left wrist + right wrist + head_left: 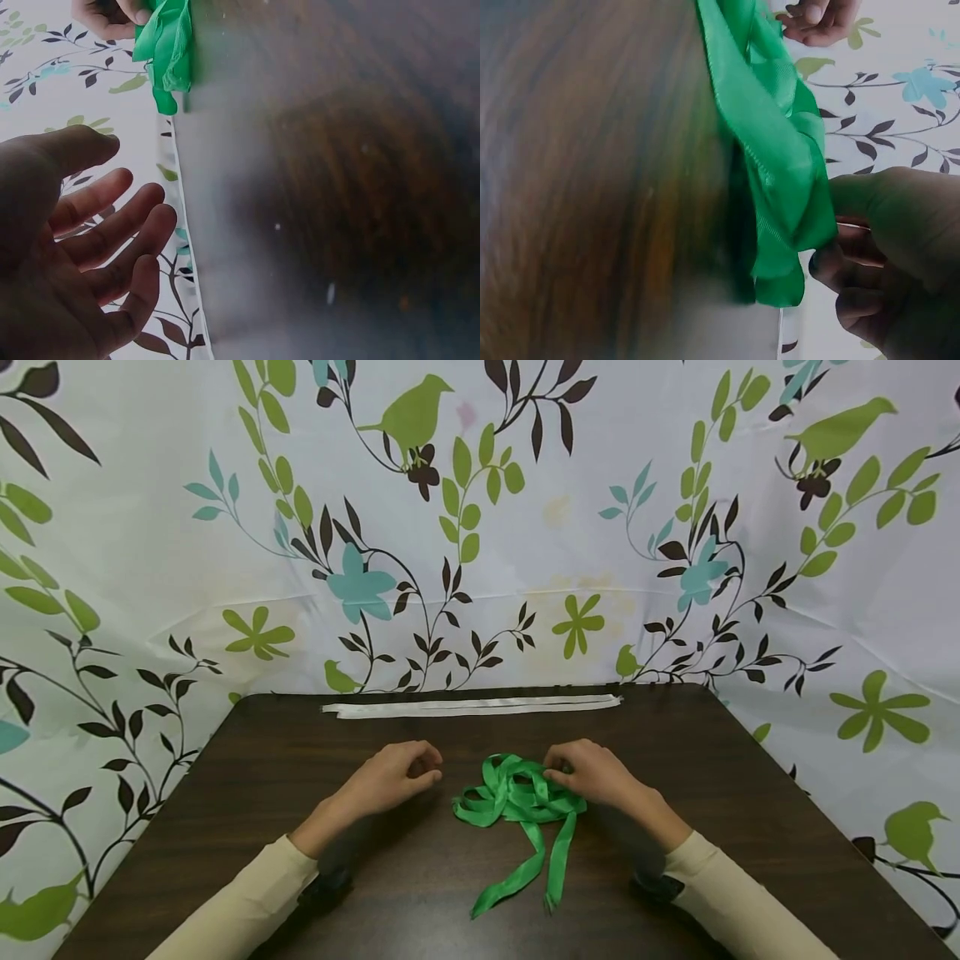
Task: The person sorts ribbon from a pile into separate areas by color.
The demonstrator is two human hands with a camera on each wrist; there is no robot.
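A long green satin ribbon point(517, 793) lies in a loose, looped heap on the dark wooden table, two tails trailing toward the near side. At the heap's right edge, my right hand point(596, 772) pinches a loop between thumb and curled fingers. Up close in the right wrist view, the ribbon point(780, 165) hides the tip of the right thumb. My left hand point(393, 777) hovers left of the heap, apart from it. Its fingers are loosely bent with nothing between them, as the left wrist view of the left hand point(97, 240) also shows.
Along the table's far edge lies a long white strip point(480, 706), apparently folded double. Behind the dark brown table point(262, 760) hangs a white cloth point(525, 543) printed with birds, leaves and flowers.
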